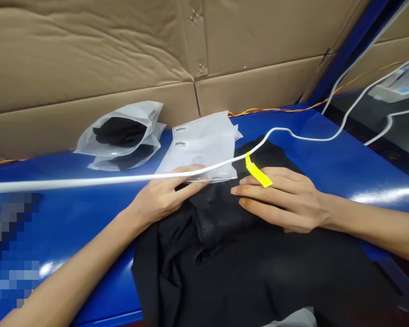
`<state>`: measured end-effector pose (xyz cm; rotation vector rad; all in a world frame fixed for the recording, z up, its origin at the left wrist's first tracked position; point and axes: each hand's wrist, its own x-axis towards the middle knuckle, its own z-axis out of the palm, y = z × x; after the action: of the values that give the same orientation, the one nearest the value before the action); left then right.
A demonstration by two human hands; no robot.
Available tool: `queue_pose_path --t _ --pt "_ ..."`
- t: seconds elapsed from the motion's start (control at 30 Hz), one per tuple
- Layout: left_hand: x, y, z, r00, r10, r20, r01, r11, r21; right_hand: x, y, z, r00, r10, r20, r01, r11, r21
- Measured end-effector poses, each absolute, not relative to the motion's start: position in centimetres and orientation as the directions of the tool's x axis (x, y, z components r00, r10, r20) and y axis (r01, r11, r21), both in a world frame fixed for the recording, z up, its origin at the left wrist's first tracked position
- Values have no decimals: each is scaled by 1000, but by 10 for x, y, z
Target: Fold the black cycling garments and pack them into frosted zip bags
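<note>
A black garment (259,272) lies bunched on the blue table, with a dotted, perforated-looking patch near its upper middle. My right hand (282,197) rests flat on its upper part, fingers stretched to the left. On the garment's upper left edge lies my left hand (163,195), thumb and index finger apart; its fingertips reach the near edge of a white translucent bag (204,141) with small printed labels and are partly hidden by the cable. A white cable (122,180) crosses above both hands' level, carrying a yellow tag (259,175) that hangs in front of my right fingers.
Translucent bags (122,131) with black contents stand at the back left. Brown padded panels (88,59) rise behind the blue table (347,168). Twisted red and yellow wires (276,109) run along the back. A grey-white piece (296,318) shows at the bottom edge.
</note>
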<state>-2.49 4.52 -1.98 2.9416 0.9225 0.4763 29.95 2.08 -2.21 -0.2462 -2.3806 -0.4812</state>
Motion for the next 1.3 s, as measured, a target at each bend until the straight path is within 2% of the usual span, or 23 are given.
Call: queue_pose_path --t 0.17,0.43,0.53,0.67,0.73,0.8,0.93,1.03,1.2,1.3 --pt "-29 53 -18 789 554 265 573 -820 8 299 21 -20 -749 3 662 239 934 266" --pt "-34 37 -30 685 603 409 663 -749 -6 298 21 -19 -756 -15 655 216 938 270" --pt "-27 37 -23 769 534 350 574 -819 -12 300 21 -20 -756 -46 653 208 929 306" --pt "-20 43 -4 863 464 199 471 -882 12 300 20 -20 -741 -80 667 200 922 332" --pt "-21 45 -1 853 502 140 503 -864 35 300 19 -19 -741 -76 667 196 926 324" --pt "-23 45 -3 811 566 147 566 -823 46 300 19 -18 -744 -73 665 195 927 319" --pt "-28 41 -14 643 679 354 698 -710 94 299 20 -17 -747 -71 662 200 924 325" --pt "-28 37 -15 539 735 411 759 -635 140 299 20 -17 -737 -65 673 202 929 311" --pt "-23 23 -11 509 783 357 772 -599 214 298 20 -18 -737 -62 673 210 926 315" --pt "-19 16 -12 459 847 269 799 -526 293 298 20 -18 -743 -68 666 197 928 315"
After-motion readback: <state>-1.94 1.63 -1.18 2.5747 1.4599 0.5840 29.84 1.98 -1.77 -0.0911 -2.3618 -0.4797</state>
